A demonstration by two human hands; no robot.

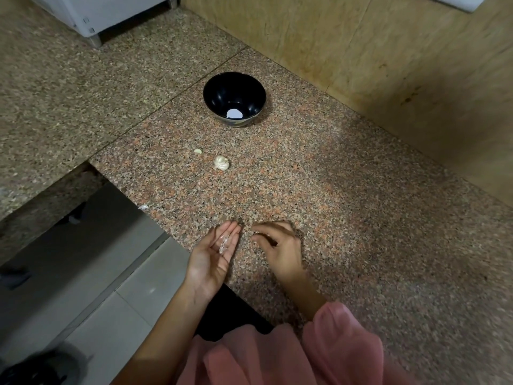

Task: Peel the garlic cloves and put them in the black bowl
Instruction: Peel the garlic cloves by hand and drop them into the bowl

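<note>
While peelings (224, 243) are borne on the left hand (211, 262), fingers straight, the right hand (277, 245) is too blurred to judge; bulb (221, 163) and clove (197, 151) are left unfinished.

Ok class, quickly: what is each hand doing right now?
Left hand: open, palm up, garlic skin lying on its fingers.
Right hand: blurred, fingers curled; cannot tell if it holds anything.

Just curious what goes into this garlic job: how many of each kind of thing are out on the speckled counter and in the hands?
Round black bowl: 1
Partly broken white garlic bulb: 1
Loose pale garlic clove: 1
Clump of papery garlic skin, on the left hand: 1
Small white scrap at the edge of the speckled stone counter: 1
Total: 5
</note>
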